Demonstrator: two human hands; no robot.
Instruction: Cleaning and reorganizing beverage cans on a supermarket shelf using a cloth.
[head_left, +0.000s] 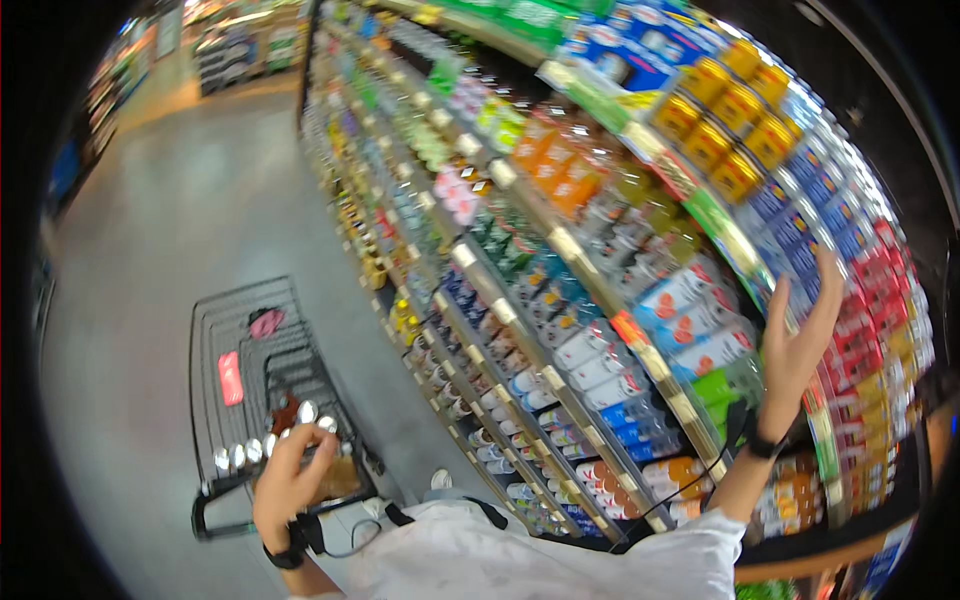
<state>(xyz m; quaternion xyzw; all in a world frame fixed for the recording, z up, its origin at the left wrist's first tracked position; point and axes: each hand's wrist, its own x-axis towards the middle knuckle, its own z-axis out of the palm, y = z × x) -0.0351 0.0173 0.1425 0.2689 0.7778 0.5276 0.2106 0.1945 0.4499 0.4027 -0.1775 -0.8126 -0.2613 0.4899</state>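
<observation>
My right hand (796, 337) is raised to an upper shelf, thumb and fingers apart around the front of some blue cans (787, 234). Whether the fingertips touch a can is unclear. Lower left, my left hand (289, 476) is over the rear of a metal shopping cart (196, 367), its fingers loosely bent and no object visible in it. Several silver-topped cans (255, 450) stand in the cart beside that hand, partly covered by it. Farther forward in the basket are a pink-red item (231, 379) and a pink-and-black item (266, 322).
Long shelves of drinks (540, 300) run along my right side, with price-label rails (577, 251) jutting at their fronts. Yellow cans (739, 112) and red cans (862, 300) flank the blue ones. Grey floor (172, 195) stretches ahead. A cable hangs near my right forearm.
</observation>
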